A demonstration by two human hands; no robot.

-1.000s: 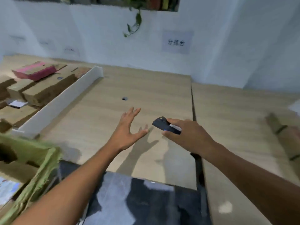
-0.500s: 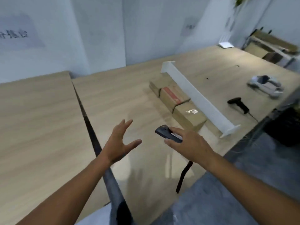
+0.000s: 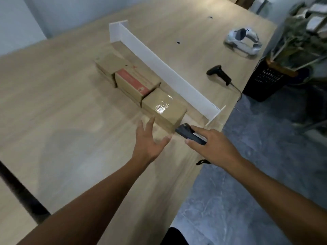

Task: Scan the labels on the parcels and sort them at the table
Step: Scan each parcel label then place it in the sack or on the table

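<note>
Head view is showing the person reaching toward a row of three cardboard parcels (image 3: 123,75) lying along the near side of a white divider (image 3: 164,71) on the wooden table (image 3: 62,106). The left hand (image 3: 148,144) is hovering with fingers spread and holding nothing, just short of the nearest parcel (image 3: 164,108). The right hand (image 3: 212,147) is gripping a small dark scanner (image 3: 190,134), fingers wrapped about it, its nose pointing toward that parcel's near corner. Judgement: the step in hand is the pick-up ahead of a scan — no parcel is being lifted yet. The next move is calling for the left hand to take the nearest parcel and turn its labelled face to the scanner. That parcel is showing plain brown card with glossy clear tape across its top — no label is showing on the faces in view. The middle parcel (image 3: 139,80) is carrying a red panel.
</note>
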